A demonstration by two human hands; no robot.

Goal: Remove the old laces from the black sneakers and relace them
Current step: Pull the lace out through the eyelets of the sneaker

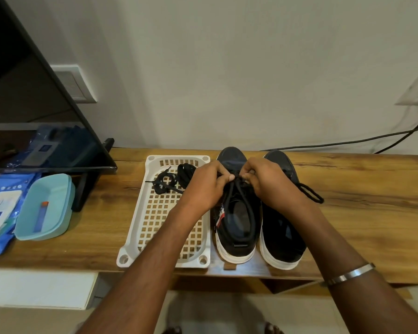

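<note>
Two black sneakers with white soles stand side by side on the wooden table, toes toward the wall: the left sneaker (pixel 237 222) and the right sneaker (pixel 284 227). My left hand (pixel 208 186) and my right hand (pixel 268 182) meet over the left sneaker's tongue, each pinching its black lace (pixel 234 189). Two strands of that lace hang into the shoe opening. A loop of black lace (pixel 310 194) lies on the table to the right of the right sneaker. More black laces (pixel 171 179) lie bundled in the white basket (pixel 152 227).
A light blue tray (pixel 46 208) holding a small blue stick and a blue wipes pack (pixel 0 213) lie at the left. A dark monitor (pixel 34 104) stands behind them. A black cable (pixel 372 138) runs along the wall at right. The table's front edge is near my arms.
</note>
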